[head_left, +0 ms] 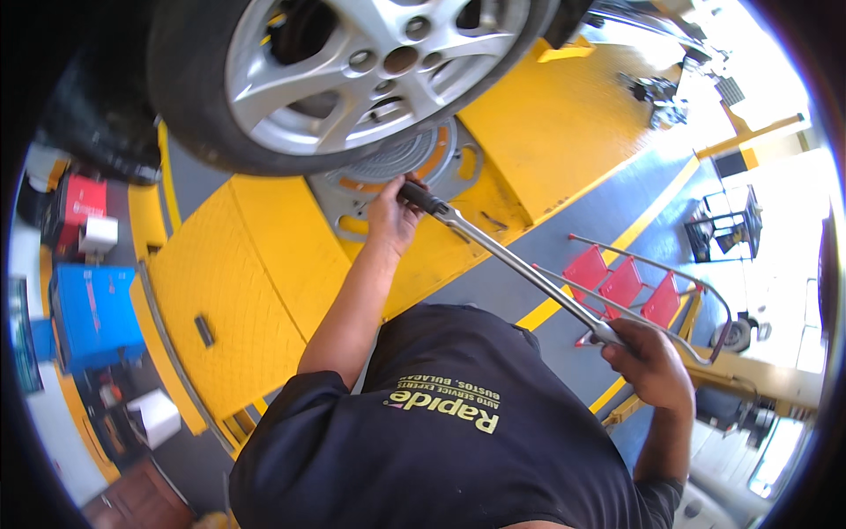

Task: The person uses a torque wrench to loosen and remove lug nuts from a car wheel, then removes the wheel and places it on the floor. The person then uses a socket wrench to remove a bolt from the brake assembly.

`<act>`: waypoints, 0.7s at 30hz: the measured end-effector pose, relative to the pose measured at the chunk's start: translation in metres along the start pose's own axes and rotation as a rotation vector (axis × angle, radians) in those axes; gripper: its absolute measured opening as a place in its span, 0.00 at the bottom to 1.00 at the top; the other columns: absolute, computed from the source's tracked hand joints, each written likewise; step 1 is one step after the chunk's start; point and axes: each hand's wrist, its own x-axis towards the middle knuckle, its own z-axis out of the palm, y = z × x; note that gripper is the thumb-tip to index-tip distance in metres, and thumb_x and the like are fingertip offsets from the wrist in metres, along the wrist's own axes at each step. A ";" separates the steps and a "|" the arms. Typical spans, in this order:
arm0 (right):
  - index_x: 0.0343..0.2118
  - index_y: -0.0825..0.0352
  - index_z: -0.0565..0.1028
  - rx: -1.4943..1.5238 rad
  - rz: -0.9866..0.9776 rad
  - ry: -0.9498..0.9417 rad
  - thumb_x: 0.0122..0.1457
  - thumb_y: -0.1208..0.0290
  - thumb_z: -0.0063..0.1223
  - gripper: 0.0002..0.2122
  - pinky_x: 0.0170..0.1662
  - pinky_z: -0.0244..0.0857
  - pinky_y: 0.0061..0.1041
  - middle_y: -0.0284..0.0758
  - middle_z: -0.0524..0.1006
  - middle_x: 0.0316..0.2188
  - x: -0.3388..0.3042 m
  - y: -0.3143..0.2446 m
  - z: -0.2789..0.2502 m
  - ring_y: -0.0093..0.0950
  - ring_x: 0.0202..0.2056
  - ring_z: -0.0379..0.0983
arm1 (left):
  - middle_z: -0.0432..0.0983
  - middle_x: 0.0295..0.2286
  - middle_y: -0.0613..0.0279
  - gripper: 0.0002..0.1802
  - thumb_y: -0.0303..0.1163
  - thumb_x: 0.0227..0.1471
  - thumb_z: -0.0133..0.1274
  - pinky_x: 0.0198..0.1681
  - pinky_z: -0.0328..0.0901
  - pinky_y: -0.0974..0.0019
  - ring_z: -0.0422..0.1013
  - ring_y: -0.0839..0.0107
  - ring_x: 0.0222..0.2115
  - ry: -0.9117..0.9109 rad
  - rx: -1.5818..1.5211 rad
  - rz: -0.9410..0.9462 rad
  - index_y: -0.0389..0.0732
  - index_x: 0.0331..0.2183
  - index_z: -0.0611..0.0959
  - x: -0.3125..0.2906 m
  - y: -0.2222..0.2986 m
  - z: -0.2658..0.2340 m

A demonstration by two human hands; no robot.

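A long silver torque wrench (522,265) slants across in front of my chest, held in both hands. My left hand (394,219) is closed round its black grip end, just below the tire. My right hand (649,363) grips the other end, by the ratchet head, which the fingers partly cover. Beyond my left hand is a car wheel with a silver alloy rim (352,75) and a black tire (189,97). The wrench is apart from the wheel's lug holes. Under the tire lies a round grey turntable plate (414,152) with orange marks.
The yellow lift platform (256,273) spreads before me, with a small black block (204,331) on it. Red folding steps (608,284) stand at right. A blue cabinet (97,315) and a red case (81,207) are at left. A black cart (727,225) is far right.
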 end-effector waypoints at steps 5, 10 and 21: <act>0.44 0.73 0.80 -0.242 -0.073 -0.058 0.57 0.67 0.60 0.15 0.40 0.68 0.37 0.47 0.80 0.30 0.006 -0.038 -0.030 0.46 0.32 0.76 | 0.79 0.40 0.54 0.14 0.34 0.66 0.52 0.49 0.75 0.59 0.77 0.62 0.42 0.111 0.150 -0.045 0.33 0.45 0.81 -0.040 -0.009 -0.052; 0.42 0.73 0.81 -0.443 -0.084 -0.059 0.56 0.72 0.59 0.13 0.37 0.68 0.35 0.44 0.81 0.30 0.009 -0.079 -0.046 0.39 0.29 0.77 | 0.79 0.38 0.55 0.11 0.33 0.67 0.50 0.45 0.77 0.57 0.77 0.62 0.39 -0.003 0.146 -0.144 0.36 0.45 0.79 -0.073 0.002 -0.070; 0.46 0.70 0.82 -0.428 -0.266 0.086 0.55 0.70 0.66 0.16 0.41 0.71 0.27 0.37 0.83 0.40 0.008 -0.064 -0.073 0.28 0.38 0.77 | 0.79 0.35 0.53 0.17 0.31 0.65 0.54 0.44 0.76 0.58 0.80 0.58 0.36 0.265 0.894 0.303 0.34 0.52 0.75 -0.109 0.045 -0.110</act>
